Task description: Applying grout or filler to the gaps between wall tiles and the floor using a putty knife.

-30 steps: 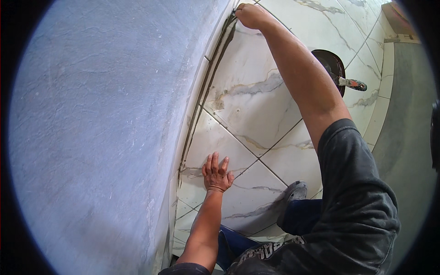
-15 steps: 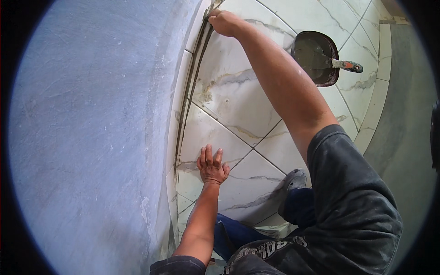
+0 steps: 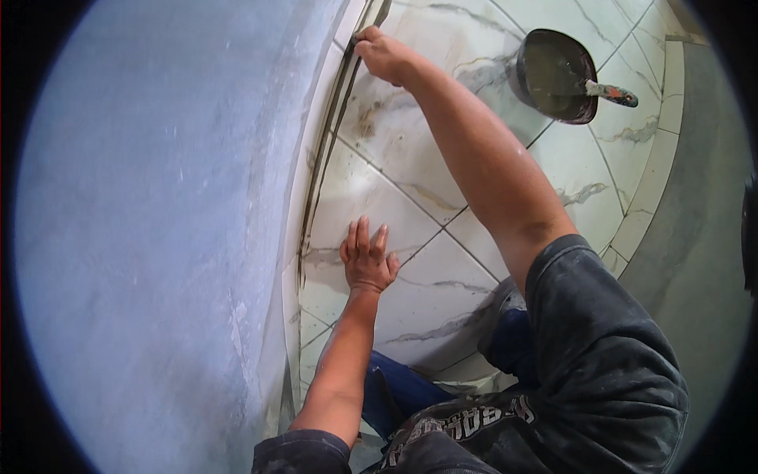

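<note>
My right hand (image 3: pixel 381 57) reaches far forward to the joint where the floor meets the wall's base. Its fingers are closed around a small dark thing, mostly hidden, pressed at the joint. Dark wet grout (image 3: pixel 335 118) runs along this joint. My left hand (image 3: pixel 367 257) lies flat with fingers spread on a white marble-look floor tile (image 3: pixel 418 189), holding nothing. To the right of my right forearm stands a dark plastic pan (image 3: pixel 557 75) with greyish mix inside. A putty knife (image 3: pixel 616 93) rests in it, its worn handle sticking out over the right rim.
A blue-grey plastered wall (image 3: pixel 166 221) rises close on my left, with a pale skirting tile strip (image 3: pixel 304 174) at its foot. Brownish smears (image 3: pixel 365 122) mark a tile near my right hand. My shoe (image 3: pixel 509 299) stands on the tiles. Another skirting (image 3: pixel 651 182) edges the right-hand wall.
My right hand has slid a little nearer to me along the wall joint. The view has shifted slightly; my left hand stays on the same tile and the pan has stayed in place.
</note>
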Tool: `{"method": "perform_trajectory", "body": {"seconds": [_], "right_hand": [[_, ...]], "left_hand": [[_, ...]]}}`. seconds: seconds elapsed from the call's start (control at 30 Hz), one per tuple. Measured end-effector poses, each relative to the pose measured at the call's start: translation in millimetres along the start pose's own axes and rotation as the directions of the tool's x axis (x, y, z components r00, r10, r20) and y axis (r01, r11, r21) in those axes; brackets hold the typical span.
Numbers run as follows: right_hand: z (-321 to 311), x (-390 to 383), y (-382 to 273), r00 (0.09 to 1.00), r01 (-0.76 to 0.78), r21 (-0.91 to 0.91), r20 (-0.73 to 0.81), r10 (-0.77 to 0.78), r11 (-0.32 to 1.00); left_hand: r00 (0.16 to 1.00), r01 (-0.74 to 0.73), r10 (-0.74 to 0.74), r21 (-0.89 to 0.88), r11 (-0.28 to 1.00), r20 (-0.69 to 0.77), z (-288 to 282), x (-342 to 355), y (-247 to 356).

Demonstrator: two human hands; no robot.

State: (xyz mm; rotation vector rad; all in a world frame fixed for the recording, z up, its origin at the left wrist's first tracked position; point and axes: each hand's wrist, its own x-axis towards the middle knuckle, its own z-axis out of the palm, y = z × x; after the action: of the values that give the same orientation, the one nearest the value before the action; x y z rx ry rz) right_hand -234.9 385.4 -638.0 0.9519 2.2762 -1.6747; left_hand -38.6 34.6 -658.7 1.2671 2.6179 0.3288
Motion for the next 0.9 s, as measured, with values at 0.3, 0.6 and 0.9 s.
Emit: {"method": "perform_trajectory", "body": {"seconds": [0.3,0.6,0.9], "right_hand": [[51,-45,8,1.0,0.016,-0.009,0.004,-0.016,1.0],[112,-90,20,0.973,0.186,-0.085,-0.118,-0.196,0.979],[143,-151,7,0.994,-0.101,-0.072,0.044,0.105,0.992]], "left_hand": [[0.999,-0.007,0.006,-0.017,1.0,-0.043,0,1,0],[0.961,-0.171,0.116,-0.211,0.962,-0.253,-7,-19,-8],[0.778,0.57,-0.527,-0.738,0.362,0.342,-78,-226,-67]]}}
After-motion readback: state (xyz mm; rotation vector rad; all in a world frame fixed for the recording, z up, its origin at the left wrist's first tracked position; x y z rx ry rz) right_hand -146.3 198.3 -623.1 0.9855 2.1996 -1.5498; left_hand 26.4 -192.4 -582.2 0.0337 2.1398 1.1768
